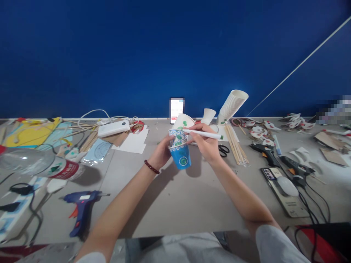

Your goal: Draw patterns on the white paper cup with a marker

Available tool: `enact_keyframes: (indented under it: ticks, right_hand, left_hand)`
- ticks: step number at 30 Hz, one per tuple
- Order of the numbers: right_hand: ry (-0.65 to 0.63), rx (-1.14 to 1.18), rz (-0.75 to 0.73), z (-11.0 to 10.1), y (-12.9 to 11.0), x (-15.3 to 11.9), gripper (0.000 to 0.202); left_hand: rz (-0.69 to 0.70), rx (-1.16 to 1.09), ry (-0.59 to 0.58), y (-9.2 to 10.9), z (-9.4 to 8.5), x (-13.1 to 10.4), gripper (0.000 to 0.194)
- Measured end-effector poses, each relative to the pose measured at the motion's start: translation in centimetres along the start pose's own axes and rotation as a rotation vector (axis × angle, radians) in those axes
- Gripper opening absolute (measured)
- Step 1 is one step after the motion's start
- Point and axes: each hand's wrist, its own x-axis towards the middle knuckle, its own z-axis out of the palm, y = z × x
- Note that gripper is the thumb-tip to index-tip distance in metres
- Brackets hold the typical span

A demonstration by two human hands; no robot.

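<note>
Over the middle of the table, my left hand (163,150) grips blue-and-white paper cups (181,157) that look stacked one inside the other. The lower part is solid blue with a round green emblem; the upper part carries a blue scale pattern and green marks. My right hand (206,144) pinches a white marker pen (204,134) with a green end, held level beside the upper cup's rim. Whether its tip touches the cup I cannot tell. Just behind stands a white paper cup (184,119) with green spots, partly hidden by the held cups.
A tilted stack of white cups (232,106) and wooden sticks (236,144) lie to the right, near black scissors (224,150). At left are a blue glue gun (82,208), a plastic bottle (55,164) and a power strip (23,208). A phone (177,110) leans against the blue wall.
</note>
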Motion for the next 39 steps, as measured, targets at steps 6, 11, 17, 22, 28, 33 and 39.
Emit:
enact_keyframes:
  ticks: [6,11,17,22,28,33,39]
  right_hand:
    - [-0.012,0.021,0.008,0.17,0.03,-0.01,0.019]
    - [0.008,0.003,-0.002,0.07,0.0,0.09,0.019]
    - [0.015,-0.102,-0.073,-0.39,0.4,-0.08,0.014]
    - [0.049,-0.331,-0.241,-0.35,0.4,-0.45,0.01]
    - [0.079,-0.396,-0.307,-0.19,0.09,-0.49,0.011]
    - [0.073,-0.412,-0.336,-0.2,0.36,-0.45,0.01]
    - [0.093,-0.425,-0.382,-0.12,0.57,-0.45,0.011]
  left_hand:
    - [0.044,0.02,-0.01,-0.44,0.2,-0.28,0.043]
    - [0.026,0.029,-0.002,-0.5,0.05,-0.09,0.045]
    - [0.036,0.02,0.003,-0.38,-0.05,-0.02,0.043]
    - [0.066,0.026,0.025,-0.27,0.21,-0.21,0.041]
    - [0.076,0.034,0.033,-0.19,0.44,-0.44,0.041]
    - [0.093,0.067,0.038,-0.16,0.42,-0.53,0.044]
    - [0.101,0.105,0.047,-0.32,0.15,-0.28,0.047]
